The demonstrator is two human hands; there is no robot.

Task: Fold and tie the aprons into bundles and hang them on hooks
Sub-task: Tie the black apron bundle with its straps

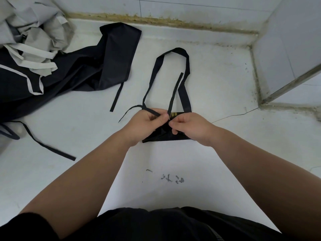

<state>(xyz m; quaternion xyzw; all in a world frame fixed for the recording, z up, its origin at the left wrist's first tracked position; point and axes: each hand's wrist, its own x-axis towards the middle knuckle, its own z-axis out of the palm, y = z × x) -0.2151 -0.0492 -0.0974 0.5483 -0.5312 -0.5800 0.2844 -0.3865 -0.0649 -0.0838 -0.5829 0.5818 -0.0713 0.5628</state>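
White tiled floor at a stained wall corner. Folded black apron bundle [165, 136] lies at centre beneath both hands, its neck loop [173, 50] spread beyond. Left hand [144, 126] pinches the thin waist ties [175, 91] where they cross; right hand [189, 126], fingers curled, holds the bundle's top. Fabric is judged light, limp and rather slippery, so the ties close to the crossing offer the surest hold. Unfolded aprons [52, 66] lie heaped at left.

Black apron [165, 136], folded into a small flat bundle, lies on the tabletop [217, 84], its neck loop [175, 49] stretched away; loose black and grey aprons [69, 72] heaped left.
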